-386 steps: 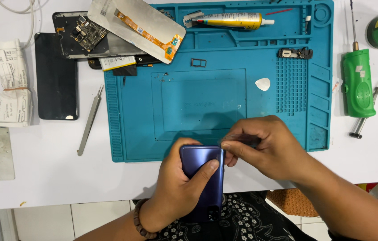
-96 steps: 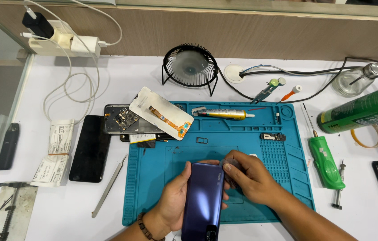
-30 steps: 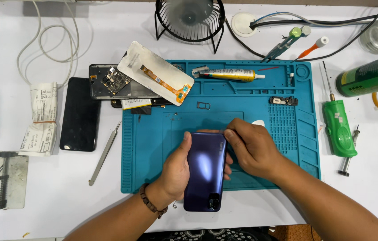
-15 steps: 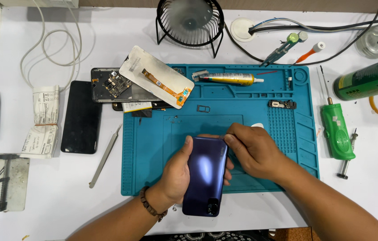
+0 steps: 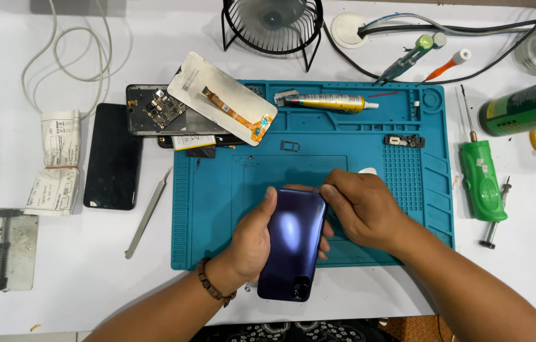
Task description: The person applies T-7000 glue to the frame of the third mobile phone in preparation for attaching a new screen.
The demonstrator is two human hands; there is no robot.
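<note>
Phone (image 5: 292, 244) barely shifted since before, left hand (image 5: 252, 240) grip clamped around it, right hand (image 5: 363, 206) fingertips pinched together at its top corner.

A white worktop (image 5: 90, 297) fills nearly the whole view, evenly lit, with soft shadows only. A teal mat (image 5: 407, 107) lies across its middle. At the far edge stands a black wire fan (image 5: 272, 24), and beside it a white grommet (image 5: 347, 30) passes dark cables (image 5: 470, 28) through the top. A white cord (image 5: 71, 57) loops at the far left. Along the left edge runs a pale strip — whether wall or panel cannot be told. Below the near edge, a patterned dark cloth (image 5: 293, 331) and a patch of orange weave (image 5: 407, 327) show — little else of the room.
</note>
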